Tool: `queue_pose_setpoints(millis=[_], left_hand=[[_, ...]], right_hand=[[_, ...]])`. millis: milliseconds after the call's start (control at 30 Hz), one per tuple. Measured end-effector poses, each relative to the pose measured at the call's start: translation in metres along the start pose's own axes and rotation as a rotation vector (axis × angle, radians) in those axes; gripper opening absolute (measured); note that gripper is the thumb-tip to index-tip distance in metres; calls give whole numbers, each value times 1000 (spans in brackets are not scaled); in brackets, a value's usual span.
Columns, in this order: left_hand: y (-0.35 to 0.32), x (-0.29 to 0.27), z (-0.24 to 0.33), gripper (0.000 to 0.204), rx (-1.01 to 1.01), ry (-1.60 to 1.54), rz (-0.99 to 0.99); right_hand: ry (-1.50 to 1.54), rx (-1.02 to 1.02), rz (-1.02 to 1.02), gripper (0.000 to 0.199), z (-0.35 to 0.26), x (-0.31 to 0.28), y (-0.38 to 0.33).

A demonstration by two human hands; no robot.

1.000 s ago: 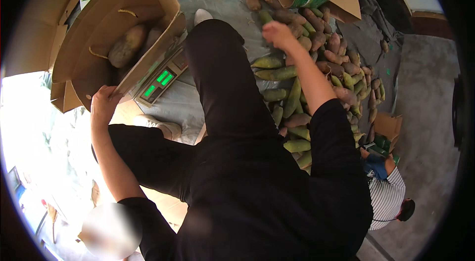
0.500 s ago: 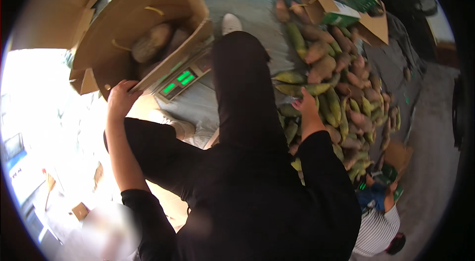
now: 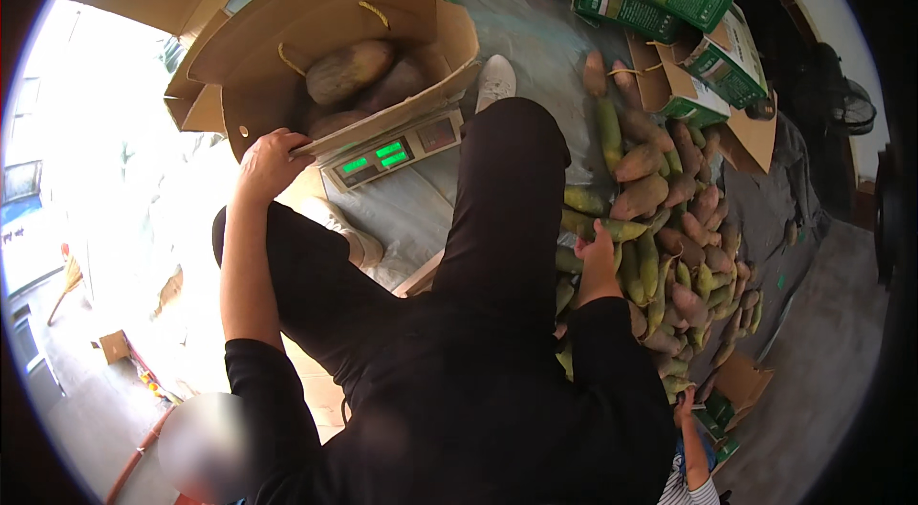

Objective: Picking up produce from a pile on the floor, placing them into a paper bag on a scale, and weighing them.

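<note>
The mixed pile of root vegetables (image 3: 677,243) has the right hand (image 3: 597,254) low at its left edge, whereas a second ago that hand was over the far end; the open cardboard box (image 3: 287,17) still sits on the lit digital scale (image 3: 418,143), large reddish-brown roots (image 3: 349,72) inside. The right hand bends inward, fingers curled against a long green radish (image 3: 627,230); whether they grip it cannot be told. The left hand (image 3: 274,161) reaches forward, pinching the box's near rim.
</note>
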State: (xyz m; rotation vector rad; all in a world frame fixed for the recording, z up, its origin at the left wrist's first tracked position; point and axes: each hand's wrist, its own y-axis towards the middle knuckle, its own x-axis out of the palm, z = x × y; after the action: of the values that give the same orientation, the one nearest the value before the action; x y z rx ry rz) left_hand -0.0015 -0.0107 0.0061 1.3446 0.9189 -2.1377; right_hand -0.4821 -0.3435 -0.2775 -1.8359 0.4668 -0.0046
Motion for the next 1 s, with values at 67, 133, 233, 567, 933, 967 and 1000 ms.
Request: queue_pose_setpoints(millis=[67, 133, 233, 567, 933, 967, 1000], left_hand=[[0, -1, -1, 25, 0, 13, -20], [4, -1, 1, 26, 13, 2, -20], [2, -4, 1, 26, 9, 13, -21], [0, -1, -4, 29, 8, -7, -26], [-1, -3, -5, 30, 11, 38, -41], [-3, -3, -5, 29, 0, 52, -45], [-4, -3, -5, 29, 6, 55, -53]], right_hand=[[4, -13, -5, 55, 3, -4, -6], [165, 33, -123, 48, 7, -13, -3], [114, 11, -342, 37, 28, -13, -29], [-433, -659, -653, 42, 1, 53, -184], [-1029, -2071, -926, 54, -26, 183, -389], [-1113, -2100, -965, 53, -18, 192, -406], [-1200, -2124, -999, 51, -10, 201, -415]])
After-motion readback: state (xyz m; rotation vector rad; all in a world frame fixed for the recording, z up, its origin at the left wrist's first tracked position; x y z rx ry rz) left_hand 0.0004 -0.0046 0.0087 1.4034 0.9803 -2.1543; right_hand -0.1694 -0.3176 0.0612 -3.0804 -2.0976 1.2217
